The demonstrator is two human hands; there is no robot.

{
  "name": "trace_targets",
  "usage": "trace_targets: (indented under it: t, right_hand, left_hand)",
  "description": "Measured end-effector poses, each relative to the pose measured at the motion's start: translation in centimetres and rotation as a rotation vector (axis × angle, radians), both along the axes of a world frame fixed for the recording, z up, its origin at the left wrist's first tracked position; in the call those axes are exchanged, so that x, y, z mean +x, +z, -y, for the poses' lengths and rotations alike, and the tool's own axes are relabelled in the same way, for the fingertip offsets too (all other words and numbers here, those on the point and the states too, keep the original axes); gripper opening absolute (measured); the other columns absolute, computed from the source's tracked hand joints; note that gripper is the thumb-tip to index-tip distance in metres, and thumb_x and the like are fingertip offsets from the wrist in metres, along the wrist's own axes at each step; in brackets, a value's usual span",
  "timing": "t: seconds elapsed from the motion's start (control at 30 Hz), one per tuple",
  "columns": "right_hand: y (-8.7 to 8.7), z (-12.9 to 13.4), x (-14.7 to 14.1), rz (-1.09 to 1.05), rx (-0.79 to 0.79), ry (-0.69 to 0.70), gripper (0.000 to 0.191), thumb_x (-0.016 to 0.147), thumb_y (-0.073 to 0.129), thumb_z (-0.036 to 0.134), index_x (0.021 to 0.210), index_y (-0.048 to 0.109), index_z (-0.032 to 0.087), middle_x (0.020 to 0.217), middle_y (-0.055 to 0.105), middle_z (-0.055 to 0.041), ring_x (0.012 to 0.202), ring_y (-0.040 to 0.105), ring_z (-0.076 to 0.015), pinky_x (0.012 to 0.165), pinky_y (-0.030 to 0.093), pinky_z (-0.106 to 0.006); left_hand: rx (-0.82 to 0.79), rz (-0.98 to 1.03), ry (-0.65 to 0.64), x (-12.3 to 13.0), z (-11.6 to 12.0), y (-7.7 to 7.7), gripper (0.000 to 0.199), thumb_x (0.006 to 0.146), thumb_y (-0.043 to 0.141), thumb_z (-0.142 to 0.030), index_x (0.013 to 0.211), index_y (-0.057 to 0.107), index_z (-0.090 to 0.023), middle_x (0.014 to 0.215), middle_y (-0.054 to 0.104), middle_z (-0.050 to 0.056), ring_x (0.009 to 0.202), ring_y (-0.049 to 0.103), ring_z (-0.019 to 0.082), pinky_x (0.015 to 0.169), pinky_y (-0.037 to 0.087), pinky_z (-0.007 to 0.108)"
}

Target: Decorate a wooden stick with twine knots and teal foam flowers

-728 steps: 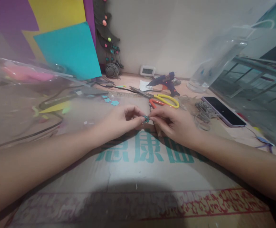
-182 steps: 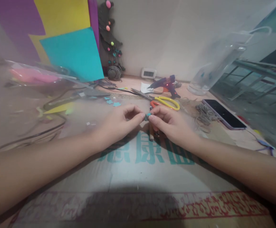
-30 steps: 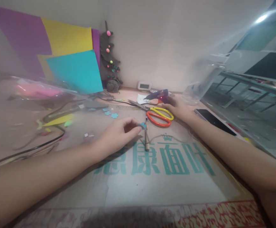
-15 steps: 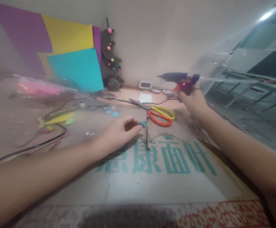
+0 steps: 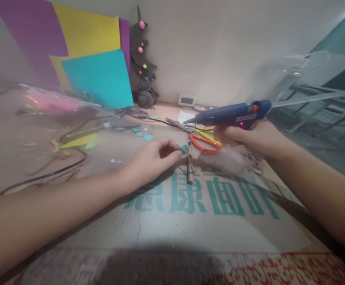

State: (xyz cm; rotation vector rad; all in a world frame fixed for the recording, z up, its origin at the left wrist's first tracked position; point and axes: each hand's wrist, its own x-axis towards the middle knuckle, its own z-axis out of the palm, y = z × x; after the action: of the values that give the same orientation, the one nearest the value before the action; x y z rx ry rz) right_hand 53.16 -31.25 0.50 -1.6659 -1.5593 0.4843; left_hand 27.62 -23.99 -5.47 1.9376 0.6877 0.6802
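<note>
My left hand (image 5: 157,160) is low over the table, thumb and fingers pinched on a grey cord (image 5: 186,152) with a small teal flower (image 5: 184,149) at it. Just right of the fingertips lies a wooden-handled tool (image 5: 190,168), its point facing away. My right hand (image 5: 249,136) grips a blue glue gun (image 5: 224,114) by its handle; a red light glows on its side. The nozzle points left, above and beyond my left fingertips. Behind the right hand's fingers lie scissors (image 5: 204,143) with red and yellow handles, partly covered.
Teal flower cut-outs (image 5: 148,137) lie beyond my left hand. Coloured sheets (image 5: 98,81) lean at the back left, beside a grey tree decoration (image 5: 142,51). A black cable (image 5: 50,178) curves across the left. A small white clock (image 5: 187,99) stands by the wall.
My right hand has brought the glue gun down and nearer, so it now overlaps the scissors. The left hand keeps its pinch; the whole view has shifted slightly.
</note>
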Motion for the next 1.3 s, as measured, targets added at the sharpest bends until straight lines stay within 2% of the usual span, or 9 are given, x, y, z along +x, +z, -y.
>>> trace_targets:
  t: [0.07,0.17,0.23,0.3,0.37,0.57,0.77,1.0,1.3]
  right_hand:
    - [-0.9,0.5,-0.5,0.049,0.041,-0.002,0.028,0.08,0.07,0.049,0.071,0.071,0.022,0.068,0.07,-0.0027,0.065,0.065,-0.0195,0.06,0.052,-0.032]
    - [-2.8,1.3,-1.5,0.089,0.116,-0.026,0.021,0.087,0.063,0.042,0.081,0.074,0.025,0.088,0.077,-0.0035,0.082,0.071,-0.0239,0.073,0.057,-0.036]
    - [-4.0,1.9,-1.8,0.131,0.139,-0.016,0.018,0.089,0.063,0.04,0.085,0.074,0.027,0.092,0.077,-0.0025,0.088,0.072,-0.0248,0.08,0.058,-0.038]
    - [-4.8,2.5,-1.7,0.19,0.142,0.005,0.017,0.088,0.065,0.043,0.086,0.073,0.028,0.091,0.077,-0.0021,0.089,0.072,-0.0255,0.08,0.058,-0.038]
    - [-5.2,3.1,-1.3,0.216,0.171,0.04,0.02,0.086,0.067,0.047,0.087,0.071,0.028,0.087,0.075,-0.002,0.082,0.072,-0.0251,0.074,0.059,-0.037]
    - [-5.1,3.7,-1.2,0.294,0.239,0.037,0.027,0.085,0.067,0.052,0.082,0.066,0.025,0.073,0.067,-0.0023,0.066,0.065,-0.021,0.06,0.052,-0.034]
    - [-4.9,3.3,-1.9,0.228,0.157,0.145,0.021,0.083,0.073,0.045,0.085,0.067,0.024,0.082,0.072,-0.0037,0.078,0.069,-0.0244,0.069,0.054,-0.037]
    - [-5.0,3.1,-1.7,0.283,0.175,0.147,0.017,0.086,0.07,0.037,0.078,0.062,0.024,0.074,0.068,-0.002,0.067,0.065,-0.0215,0.062,0.05,-0.035]
    - [-5.2,3.1,-1.2,0.369,0.168,0.135,0.02,0.086,0.07,0.041,0.081,0.062,0.024,0.07,0.064,0.0,0.064,0.062,-0.0198,0.059,0.047,-0.032]
  left_hand:
    - [0.038,0.002,0.024,0.0,0.0,0.1,0.018,0.09,0.057,-0.034,0.082,0.059,-0.018,0.078,0.063,-0.001,0.074,0.058,0.016,0.068,0.044,0.028]
    - [0.102,-0.037,0.08,-0.1,0.0,0.2,0.016,0.09,0.057,-0.032,0.081,0.06,-0.018,0.078,0.064,-0.001,0.073,0.057,0.016,0.067,0.042,0.028]
    - [0.125,-0.066,0.107,-0.2,0.0,0.3,0.016,0.09,0.056,-0.031,0.082,0.062,-0.018,0.077,0.064,-0.001,0.073,0.057,0.016,0.067,0.041,0.029]
    - [0.14,-0.08,0.118,-0.2,0.0,0.4,0.017,0.09,0.056,-0.032,0.082,0.062,-0.018,0.077,0.064,-0.001,0.072,0.057,0.016,0.066,0.04,0.029]
    - [0.154,-0.087,0.12,-0.3,-0.1,0.5,0.017,0.09,0.056,-0.032,0.082,0.062,-0.018,0.077,0.064,-0.001,0.073,0.057,0.016,0.066,0.04,0.029]
    - [0.168,-0.106,0.107,-0.2,-0.2,0.3,0.014,0.089,0.056,-0.029,0.082,0.062,-0.019,0.077,0.066,-0.001,0.071,0.059,0.016,0.065,0.041,0.029]
    - [0.168,-0.091,0.082,-0.2,-0.3,-0.1,0.012,0.088,0.057,-0.029,0.082,0.059,-0.019,0.076,0.065,-0.002,0.071,0.059,0.016,0.064,0.04,0.029]
    - [0.169,-0.085,0.078,-0.2,-0.3,-0.1,0.011,0.088,0.057,-0.028,0.081,0.059,-0.019,0.074,0.064,-0.002,0.069,0.058,0.015,0.063,0.04,0.029]
    - [0.184,-0.09,0.09,-0.3,-0.2,0.1,0.012,0.088,0.057,-0.028,0.082,0.06,-0.019,0.076,0.065,-0.002,0.071,0.058,0.015,0.064,0.04,0.029]
